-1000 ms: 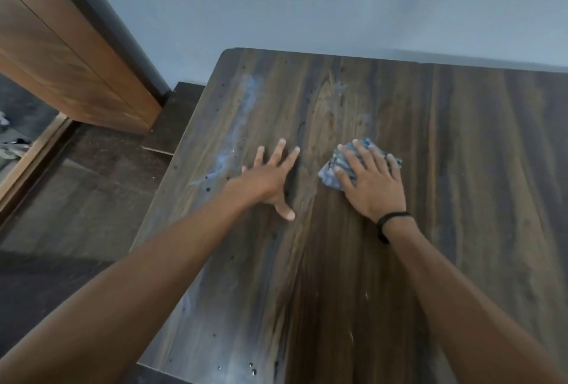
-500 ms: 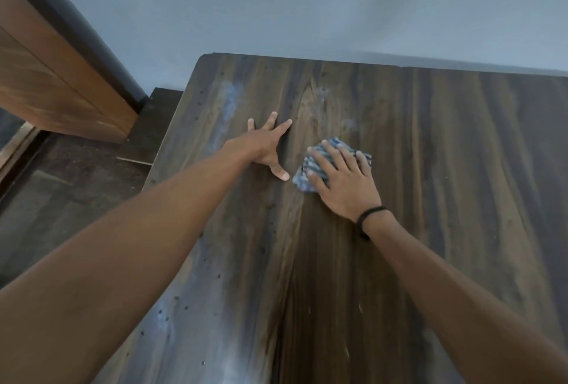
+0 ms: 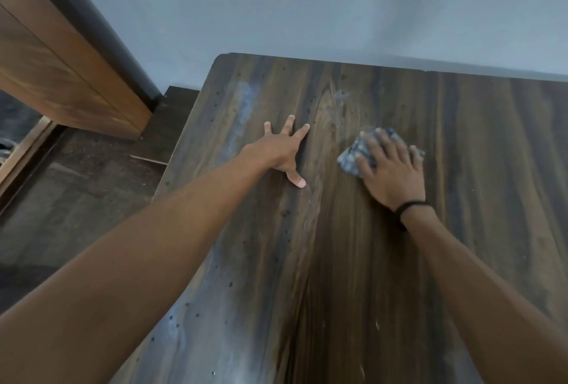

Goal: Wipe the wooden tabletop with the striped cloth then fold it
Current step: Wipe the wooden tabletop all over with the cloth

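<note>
the near end of the wooden desk (image 3: 353,276) is showing pale streaks (image 3: 176,330) and dark specks along its left edge; that stretch is reading as unwiped. mid-desk, the left hand (image 3: 281,153) is lying flat, fingers spread, holding nothing. to its right and apart from it, the right hand (image 3: 392,176), wearing a black wristband (image 3: 408,208), is pressing with straight fingers on the bunched striped cloth (image 3: 349,160), which is lying on the desk. beyond the hands, a whitish smear (image 3: 244,101) is showing near the far left corner. judgement: wiping is under way and incomplete; folding is not yet begun.
</note>
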